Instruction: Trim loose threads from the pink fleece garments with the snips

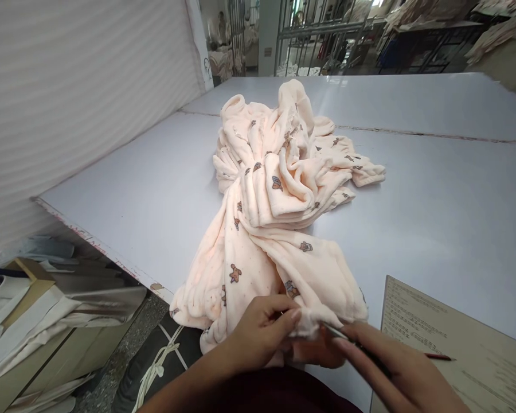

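Note:
A heap of pale peach fleece garments (279,189) printed with small brown bears lies on a white table (434,218), running from the middle down to the near edge. My left hand (262,332) pinches the near hem of the fabric, fingers closed on it. My right hand (387,367) is closed round a thin metal tool (339,332) whose tip touches the same hem, right beside my left fingers. I cannot tell whether the tool is a snipper or a pen.
A printed paper sheet (451,338) lies at the near right with a red pen (438,357) on it. Cardboard boxes and cloth scraps (38,310) sit on the floor at the left. A white corrugated wall (81,86) borders the left. Racks and fabric piles (417,28) stand behind.

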